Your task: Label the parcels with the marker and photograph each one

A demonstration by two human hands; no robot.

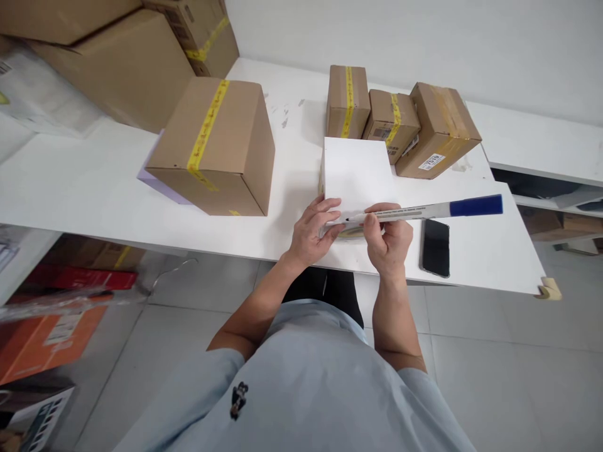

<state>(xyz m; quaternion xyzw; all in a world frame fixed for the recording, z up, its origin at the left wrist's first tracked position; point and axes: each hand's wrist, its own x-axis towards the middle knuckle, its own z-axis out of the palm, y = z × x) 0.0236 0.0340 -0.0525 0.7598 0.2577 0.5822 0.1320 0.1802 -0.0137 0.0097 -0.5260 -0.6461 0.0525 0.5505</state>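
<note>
A white box [358, 168] stands near the table's front edge, its plain top facing up. My left hand [311, 231] is at its near left corner, fingers bent over the top and thumb towards the near side, gripping it. Pinched in my right hand [389, 237] is a white marker pen [419, 211] with a blue cap on its back end. The pen's dark tip points left, at the near edge of the box top, close to my left fingers. Whether the tip touches the surface I cannot tell.
A black phone [434, 248] lies right of my right hand. Behind the white box are three taped cartons [347, 100]. A larger carton [207, 147] stands left on a lilac box [157, 179]. Big cartons [127, 63] fill the back left. An orange box [59, 336] is below, left.
</note>
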